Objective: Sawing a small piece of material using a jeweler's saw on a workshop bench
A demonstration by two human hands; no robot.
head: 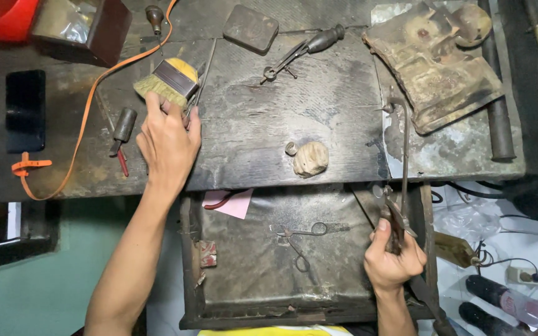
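My left hand point(168, 140) reaches across the dark wooden bench point(250, 112) and closes on a wide flat brush point(168, 81) with pale bristles and a yellow handle. My right hand point(393, 255) is low at the right, wrapped around the handles of dark metal pliers or tongs point(400, 211). Their long jaws run upward to a thin bent metal piece point(403, 124) at the bench's edge. A lump of tan clay-like material point(310, 158) lies on the bench between my hands.
An open shallow drawer point(250, 298) below the bench holds scissors point(300, 239) and pink paper point(230, 202). Hand tools point(306, 50), a flat dark stone point(250, 28), an orange strap point(82, 118), a rusty metal block point(437, 68) and a metal rod point(499, 124) lie about. Cables and bottles sit lower right.
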